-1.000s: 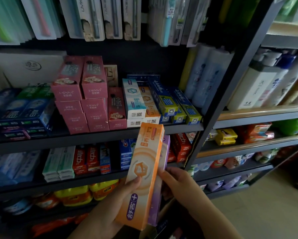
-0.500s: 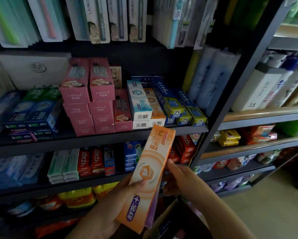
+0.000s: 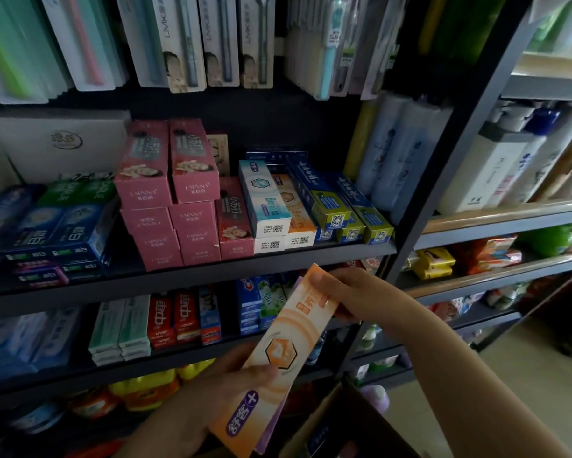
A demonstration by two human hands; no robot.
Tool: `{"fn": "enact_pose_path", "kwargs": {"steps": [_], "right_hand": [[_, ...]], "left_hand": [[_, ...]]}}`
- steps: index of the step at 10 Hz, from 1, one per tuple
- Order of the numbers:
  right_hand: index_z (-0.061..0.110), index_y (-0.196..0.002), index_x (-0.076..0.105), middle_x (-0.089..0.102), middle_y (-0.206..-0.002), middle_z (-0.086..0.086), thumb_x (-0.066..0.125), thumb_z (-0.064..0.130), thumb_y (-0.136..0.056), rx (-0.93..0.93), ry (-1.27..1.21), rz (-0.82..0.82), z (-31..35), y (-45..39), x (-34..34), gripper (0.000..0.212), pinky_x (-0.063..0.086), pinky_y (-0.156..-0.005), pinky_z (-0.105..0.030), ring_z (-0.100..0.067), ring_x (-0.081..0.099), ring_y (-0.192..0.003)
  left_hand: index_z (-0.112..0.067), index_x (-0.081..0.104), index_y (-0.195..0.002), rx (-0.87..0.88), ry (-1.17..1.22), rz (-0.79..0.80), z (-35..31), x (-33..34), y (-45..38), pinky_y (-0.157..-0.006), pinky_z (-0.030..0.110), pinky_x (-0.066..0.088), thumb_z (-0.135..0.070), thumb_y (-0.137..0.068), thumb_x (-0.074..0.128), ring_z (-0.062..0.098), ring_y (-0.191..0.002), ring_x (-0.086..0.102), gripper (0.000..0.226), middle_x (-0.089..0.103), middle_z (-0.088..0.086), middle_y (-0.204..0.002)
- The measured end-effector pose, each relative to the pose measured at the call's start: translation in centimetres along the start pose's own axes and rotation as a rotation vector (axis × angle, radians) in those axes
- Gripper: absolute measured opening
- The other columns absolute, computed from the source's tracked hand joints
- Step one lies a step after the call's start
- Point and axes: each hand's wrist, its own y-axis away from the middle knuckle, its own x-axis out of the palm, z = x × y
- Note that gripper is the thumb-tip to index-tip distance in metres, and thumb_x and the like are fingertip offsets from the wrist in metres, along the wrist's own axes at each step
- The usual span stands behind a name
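Note:
A long orange toothpaste box [image 3: 287, 352] slants up to the right in front of the dark shelves, with a purple box [image 3: 271, 434] lying right behind it. My left hand [image 3: 225, 388] grips the lower part of both, thumb on the orange face. My right hand [image 3: 354, 295] pinches the orange box's top end, fingers curled behind it. On the shelf above, a matching orange box [image 3: 294, 206] lies between a white-and-teal box [image 3: 261, 196] and blue-and-yellow boxes [image 3: 334, 206].
Pink boxes [image 3: 168, 193] are stacked left of the middle shelf [image 3: 192, 276]. Toothbrush packs [image 3: 185, 41] hang above. Red, green and blue boxes fill the lower shelf [image 3: 165, 361]. An open cardboard carton [image 3: 340, 421] stands below my arms. A second rack [image 3: 502, 223] holds bottles at right.
My right hand slid from the lower edge of the boxes up to the orange box's top end. The boxes tilted further to the right and rose slightly.

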Motion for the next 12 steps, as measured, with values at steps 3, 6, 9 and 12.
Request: {"fn": "enact_pose_path", "kwargs": {"steps": [3, 6, 9, 12], "right_hand": [[0.005, -0.088, 0.065, 0.061, -0.063, -0.005, 0.057, 0.048, -0.084, 0.069, -0.644, -0.319, -1.9, 4.3, -2.2, 0.044, 0.038, -0.049, -0.023, -0.012, 0.049, -0.049], [0.011, -0.098, 0.057, 0.067, -0.062, -0.005, 0.052, 0.032, -0.097, -0.074, -1.133, -0.506, 0.6, 5.2, -1.8, 0.022, 0.051, -0.042, -0.021, -0.014, 0.062, -0.049], [0.012, -0.097, 0.059, 0.069, -0.084, -0.005, 0.064, 0.032, -0.089, -0.042, -0.997, -0.589, 5.5, 0.3, 0.4, 0.022, 0.050, -0.066, -0.026, -0.015, 0.064, -0.075], [0.014, -0.115, 0.048, 0.064, -0.098, -0.005, 0.060, 0.038, -0.090, -0.013, -0.820, -0.607, 6.4, -4.9, 1.8, 0.036, 0.051, -0.076, -0.032, -0.018, 0.064, -0.089]], "left_hand": [[0.003, 0.070, -0.076, 0.082, 0.152, -0.070, -1.0, -1.0, 1.0, -0.060, 0.024, 0.049, -0.046, -0.023, 0.094, 0.022, -0.060, 0.067, 0.076, 0.067, 0.024, -0.071], [-0.024, 0.067, -0.082, 0.100, -0.018, -0.176, -0.4, -0.9, 1.5, -0.060, 0.032, 0.052, -0.006, -0.085, 0.063, 0.033, -0.076, 0.065, 0.019, 0.070, 0.008, -0.095], [-0.014, 0.062, -0.096, 0.129, -0.015, -0.207, -1.0, -1.2, 2.1, -0.057, 0.019, 0.053, -0.004, -0.088, 0.060, 0.006, -0.073, 0.068, 0.013, 0.069, -0.005, -0.098], [-0.007, 0.057, -0.103, 0.156, -0.057, -0.214, -0.7, -2.3, 2.2, -0.053, 0.011, 0.049, 0.001, -0.088, 0.058, -0.003, -0.070, 0.068, 0.017, 0.067, 0.001, -0.099]]}}
